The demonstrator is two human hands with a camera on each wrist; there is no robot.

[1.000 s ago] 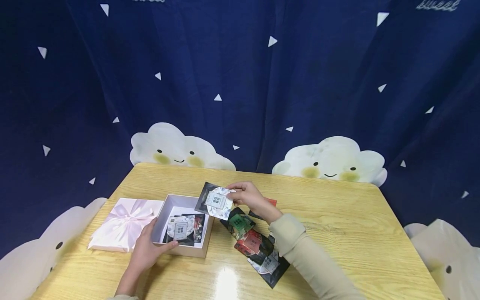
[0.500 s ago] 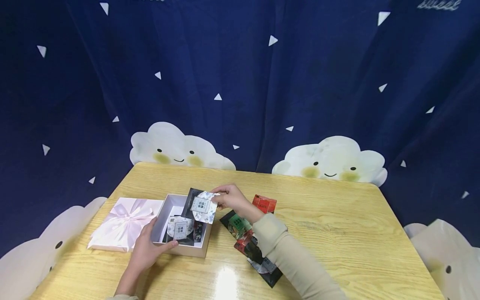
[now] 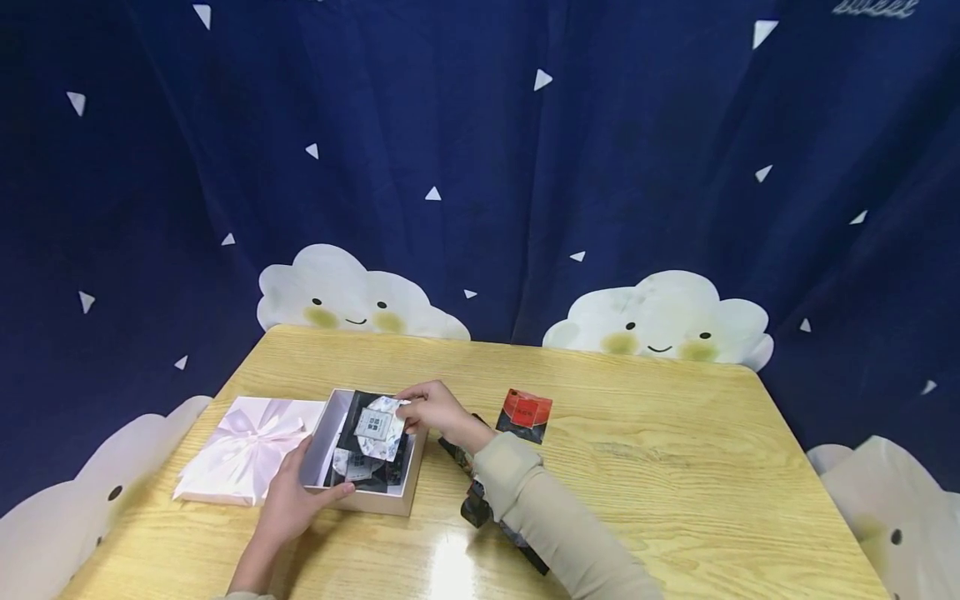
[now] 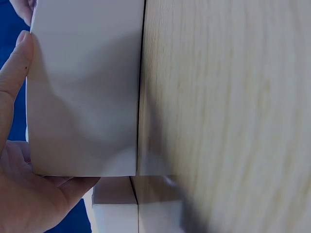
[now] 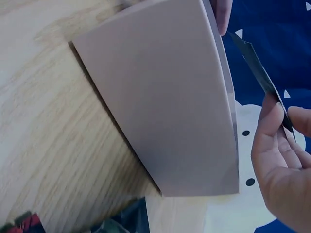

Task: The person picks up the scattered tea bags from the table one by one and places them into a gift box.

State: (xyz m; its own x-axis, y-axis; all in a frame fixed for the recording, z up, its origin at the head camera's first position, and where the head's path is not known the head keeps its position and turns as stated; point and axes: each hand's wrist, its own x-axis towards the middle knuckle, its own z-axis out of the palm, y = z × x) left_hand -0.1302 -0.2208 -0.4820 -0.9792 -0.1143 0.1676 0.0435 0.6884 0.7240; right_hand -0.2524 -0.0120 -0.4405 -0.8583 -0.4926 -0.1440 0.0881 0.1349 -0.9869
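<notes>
An open white box (image 3: 390, 503) stands on the table with dark, patterned packets (image 3: 358, 468) inside. My left hand (image 3: 291, 500) grips its near left corner, thumb on the front rim; the left wrist view shows fingers round the box wall (image 4: 85, 97). Between thumb and fingers my right hand (image 3: 442, 412) pinches the right edge of a black packet with a white floral patch (image 3: 375, 423), held over the box. In the right wrist view this packet (image 5: 260, 73) is seen edge-on, above the box's rim, in the right hand (image 5: 282, 165).
Left of the box lies a white lid with a pink ribbon bow (image 3: 255, 442). A red and black packet (image 3: 525, 414) lies on the wooden table (image 3: 660, 467) to the right. Other dark packets (image 3: 476, 504) lie partly under the right forearm. A dark blue curtain (image 3: 480, 167) hangs behind.
My right hand has moved left and slightly down, bringing the pinched packet from the box's right edge to over its middle. The right sleeve now covers more of the loose packets. My left hand stays put.
</notes>
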